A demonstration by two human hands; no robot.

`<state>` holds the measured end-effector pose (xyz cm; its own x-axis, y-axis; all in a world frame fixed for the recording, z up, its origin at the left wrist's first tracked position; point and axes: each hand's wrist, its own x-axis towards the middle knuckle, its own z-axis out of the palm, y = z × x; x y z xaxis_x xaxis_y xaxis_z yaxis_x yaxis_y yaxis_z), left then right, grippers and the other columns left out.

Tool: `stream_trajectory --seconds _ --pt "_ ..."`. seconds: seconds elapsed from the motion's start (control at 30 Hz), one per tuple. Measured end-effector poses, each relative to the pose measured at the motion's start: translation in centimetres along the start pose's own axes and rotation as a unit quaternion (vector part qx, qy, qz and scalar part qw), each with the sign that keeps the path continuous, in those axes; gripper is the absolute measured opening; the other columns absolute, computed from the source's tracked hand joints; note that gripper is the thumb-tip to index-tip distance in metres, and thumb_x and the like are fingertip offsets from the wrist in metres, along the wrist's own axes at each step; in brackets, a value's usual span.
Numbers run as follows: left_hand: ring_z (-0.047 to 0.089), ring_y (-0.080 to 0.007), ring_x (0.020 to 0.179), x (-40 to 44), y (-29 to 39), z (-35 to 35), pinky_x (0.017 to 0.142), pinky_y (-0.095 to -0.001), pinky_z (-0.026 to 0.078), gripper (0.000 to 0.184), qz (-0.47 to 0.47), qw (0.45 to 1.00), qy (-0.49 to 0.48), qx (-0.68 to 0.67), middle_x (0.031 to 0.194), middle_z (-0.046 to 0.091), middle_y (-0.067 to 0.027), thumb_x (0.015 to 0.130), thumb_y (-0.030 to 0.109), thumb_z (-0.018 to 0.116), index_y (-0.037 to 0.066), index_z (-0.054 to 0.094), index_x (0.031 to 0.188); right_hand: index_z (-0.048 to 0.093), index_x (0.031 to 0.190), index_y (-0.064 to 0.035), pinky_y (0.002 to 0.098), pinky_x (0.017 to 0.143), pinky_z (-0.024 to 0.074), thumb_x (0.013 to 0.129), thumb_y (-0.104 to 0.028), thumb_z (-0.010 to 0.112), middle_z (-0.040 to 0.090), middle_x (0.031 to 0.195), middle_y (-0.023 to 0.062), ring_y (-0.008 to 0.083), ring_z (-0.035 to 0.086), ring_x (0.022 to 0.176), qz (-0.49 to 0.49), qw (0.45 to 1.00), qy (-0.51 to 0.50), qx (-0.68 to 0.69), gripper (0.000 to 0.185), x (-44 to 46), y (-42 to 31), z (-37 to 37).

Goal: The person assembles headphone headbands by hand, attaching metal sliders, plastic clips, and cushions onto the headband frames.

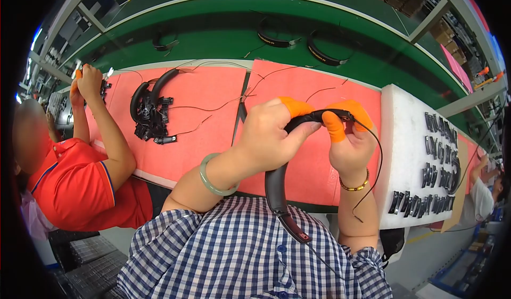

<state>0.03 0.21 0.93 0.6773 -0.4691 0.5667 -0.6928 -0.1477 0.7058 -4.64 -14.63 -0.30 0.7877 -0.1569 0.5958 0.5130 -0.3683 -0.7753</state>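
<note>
A black headphone headband point(275, 190) is held in both hands in front of my checked shirt. Its lower arm hangs down and ends in a small slider piece, with a thin wire trailing from it. My left hand point(269, 134) has its thumb and fingers closed round the upper part of the band. On the band's other end my right hand point(351, 142) pinches with orange-covered fingertips. From that end a dark wire point(379, 160) loops down past my right wrist. The fingers hide part of the band's top.
Pink mats point(207, 94) cover the bench, with a pile of black headbands and parts point(151, 112) on the left one. White foam point(407, 155) on the right bears rows of small black pieces. More headbands point(324, 54) lie on the green belt. A co-worker in red point(85, 187) works at left.
</note>
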Motion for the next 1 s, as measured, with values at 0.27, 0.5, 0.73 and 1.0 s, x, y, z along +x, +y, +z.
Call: stream_trajectory --seconds 0.27,0.5,0.73,1.0 --pt "0.058 -0.0156 0.068 0.0 0.5 -0.9 0.06 -0.0259 0.047 0.02 -0.107 0.974 -0.035 -0.195 0.08 0.06 -0.0094 0.072 0.007 0.065 -0.003 0.059 0.089 0.056 0.083 0.0029 0.0255 0.06 0.0395 0.072 -0.003 0.065 0.054 0.08 0.0095 0.0174 0.05 0.069 -0.082 0.995 -0.016 0.047 0.015 0.5 0.3 -1.3" --pt "0.057 -0.0134 0.086 0.1 -0.6 -1.9 0.078 -0.0259 0.047 0.03 -0.224 0.828 -0.223 -0.463 0.097 0.059 -0.0103 0.079 0.006 0.061 -0.005 0.053 0.106 0.059 0.099 -0.0022 0.0238 0.061 0.0431 0.062 -0.006 0.074 0.056 0.082 0.0068 0.0143 0.054 0.07 -0.041 0.973 -0.182 0.133 0.04 1.6 -0.4 -3.8" --pt "0.058 -0.0134 0.079 -0.6 0.4 -0.9 0.072 -0.0243 0.048 0.032 -0.149 0.926 -0.046 -0.344 0.09 0.06 -0.0092 0.072 0.007 0.068 -0.004 0.056 0.1 0.044 0.116 0.0056 0.0277 0.064 0.0462 0.077 -0.01 0.062 0.056 0.091 0.0138 0.0184 0.056 0.074 0.244 0.894 -0.114 0.359 0.045 0.7 -1.5 -3.4" --pt "0.059 -0.0153 0.067 -1.3 0.5 0.0 0.059 -0.0222 0.048 0.036 -0.035 0.995 -0.005 -0.094 0.084 0.06 -0.0077 0.064 0.015 0.074 0.002 0.061 0.094 0.051 0.105 0.0034 0.027 0.067 0.0462 0.079 -0.009 0.06 0.058 0.092 0.0099 0.0152 0.056 0.077 0.193 0.942 -0.035 0.273 0.03 0.4 -2.5 -1.5"
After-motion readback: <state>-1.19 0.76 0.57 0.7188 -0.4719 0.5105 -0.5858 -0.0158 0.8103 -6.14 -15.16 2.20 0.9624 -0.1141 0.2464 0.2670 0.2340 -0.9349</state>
